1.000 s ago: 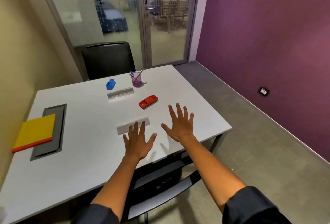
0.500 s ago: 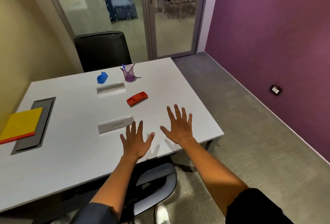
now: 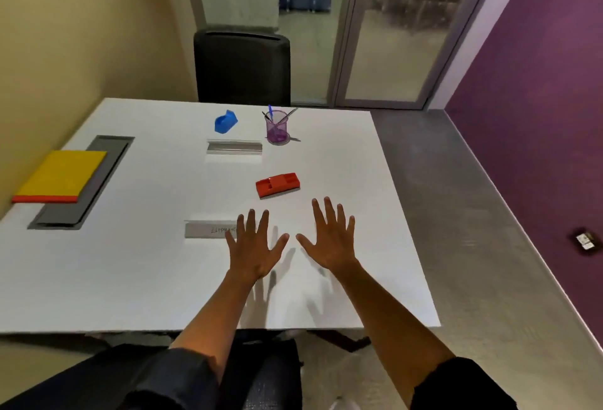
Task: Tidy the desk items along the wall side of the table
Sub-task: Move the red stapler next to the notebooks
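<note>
My left hand point(image 3: 253, 246) and my right hand point(image 3: 329, 236) hover side by side over the white table point(image 3: 130, 279), fingers spread, holding nothing. The left fingertips overlap the right end of a grey name plate point(image 3: 207, 229). A red stapler point(image 3: 277, 184) lies just beyond my hands. Farther back stand a purple mesh pen cup point(image 3: 277, 127) with pens, a blue tape dispenser point(image 3: 225, 121) and a second grey name plate point(image 3: 234, 147). A yellow notebook with a red edge point(image 3: 60, 176) rests on a grey cable hatch point(image 3: 86, 181) by the yellow wall on the left.
A black chair point(image 3: 242, 70) stands at the table's far side, in front of a glass partition and door point(image 3: 385, 34). Another chair seat point(image 3: 261, 373) is under the near edge. Grey floor and a purple wall with a socket point(image 3: 585, 241) lie to the right.
The view has swung left and closer over the table. Both hands stay spread above it, and the left fingertips again cover the near name plate's end.
</note>
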### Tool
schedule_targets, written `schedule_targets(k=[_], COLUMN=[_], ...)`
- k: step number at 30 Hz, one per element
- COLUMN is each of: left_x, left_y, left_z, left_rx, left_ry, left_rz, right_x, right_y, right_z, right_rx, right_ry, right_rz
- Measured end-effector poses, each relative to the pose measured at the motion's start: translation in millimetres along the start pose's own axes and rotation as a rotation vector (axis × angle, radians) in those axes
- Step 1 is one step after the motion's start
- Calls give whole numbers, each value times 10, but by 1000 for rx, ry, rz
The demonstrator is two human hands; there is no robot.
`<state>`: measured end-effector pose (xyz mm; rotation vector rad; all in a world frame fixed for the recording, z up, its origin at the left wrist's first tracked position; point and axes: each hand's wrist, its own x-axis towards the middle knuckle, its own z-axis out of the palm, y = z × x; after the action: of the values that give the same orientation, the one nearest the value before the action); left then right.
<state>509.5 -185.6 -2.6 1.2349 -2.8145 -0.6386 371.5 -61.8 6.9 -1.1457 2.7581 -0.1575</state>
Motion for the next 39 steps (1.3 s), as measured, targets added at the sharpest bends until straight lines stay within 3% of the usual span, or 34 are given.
schedule_targets(k=[19,31,39], left_x=[1057,1441,1289], left_y=[285,286,153], left_z=[190,332,366], left_rx=[20,29,-11], left_ry=[86,80,147], left_rz=[-395,-524,-576], right_x=[1964,2880,2892], right_y=[58,15,-112], right_z=[503,730,834], right_rx=[-73,-135,-28], right_ry=[-198,-254,-233], right_rz=[-426,-617,-543])
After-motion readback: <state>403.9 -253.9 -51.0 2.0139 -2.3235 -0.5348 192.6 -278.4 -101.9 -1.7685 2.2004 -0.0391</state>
